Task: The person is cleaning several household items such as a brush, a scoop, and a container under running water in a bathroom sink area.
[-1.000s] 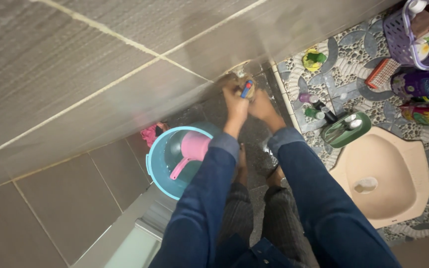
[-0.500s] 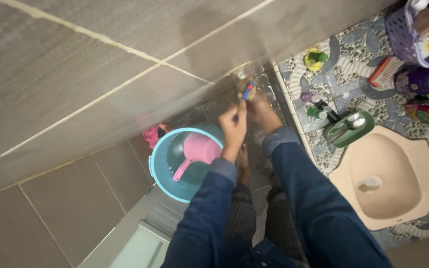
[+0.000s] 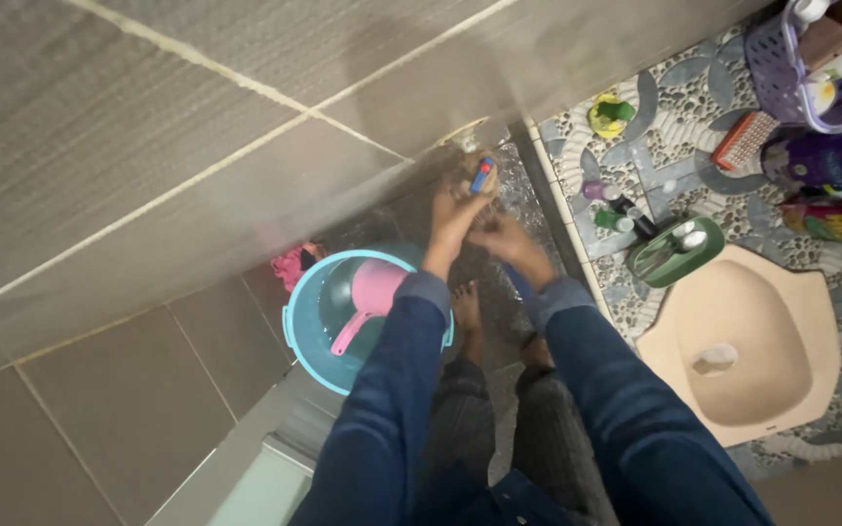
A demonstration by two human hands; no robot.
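Both hands, left (image 3: pixel 450 209) and right (image 3: pixel 499 237), were met beneath the tap (image 3: pixel 482 175), grips unclear; its small, stiff, probably wet handle was judged slippery.

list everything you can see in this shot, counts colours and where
tap: 1, blue and red handle, on the grey tiled wall above the hands
bucket: 1, light blue, on the floor left of the arms
water dipper: 1, pink, inside the bucket
cloth: 1, pink, behind the bucket
squat toilet: 1, beige, right
tray: 1, green, above the toilet
small bottles: several, left of the tray
brush: 1, red and white, pebble floor
basket: 1, purple, top right
left hand: 1, just under the tap
right hand: 1, beside the left hand
feet: 2, bare, wet floor
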